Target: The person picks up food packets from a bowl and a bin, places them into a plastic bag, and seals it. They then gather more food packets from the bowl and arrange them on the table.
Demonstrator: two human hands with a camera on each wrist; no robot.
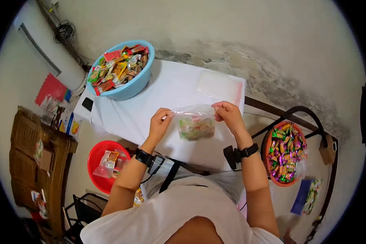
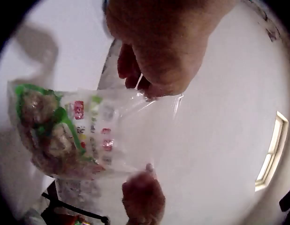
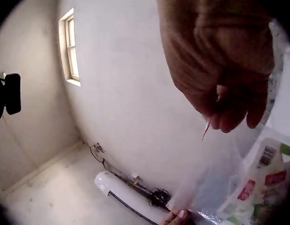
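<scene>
**Clear plastic bag [image 1: 196, 128] hangs from two pinched corners**

From my remote feed, the bag sits between the hands over the near part of the white-draped table [image 1: 173, 83], wrapped snacks low inside it; I cannot tell whether its bottom touches the cloth. The left hand [image 1: 160, 122] pinches one upper corner between thumb and fingers; the right hand [image 1: 230, 117] pinches the other, so neither is spread wide.

My main worry is slick, thin film: if one pinch slips, the bag could swing down on that side and tip its snacks; I cannot tell whether its mouth is sealed. Pulling too hard could split the film; uneven tension could pucker the top edge. A sideways drift could nudge the stack of clear bags [image 1: 217, 86] at the table's far right; the light-blue basin [image 1: 132, 87], far left, seems safer.
</scene>
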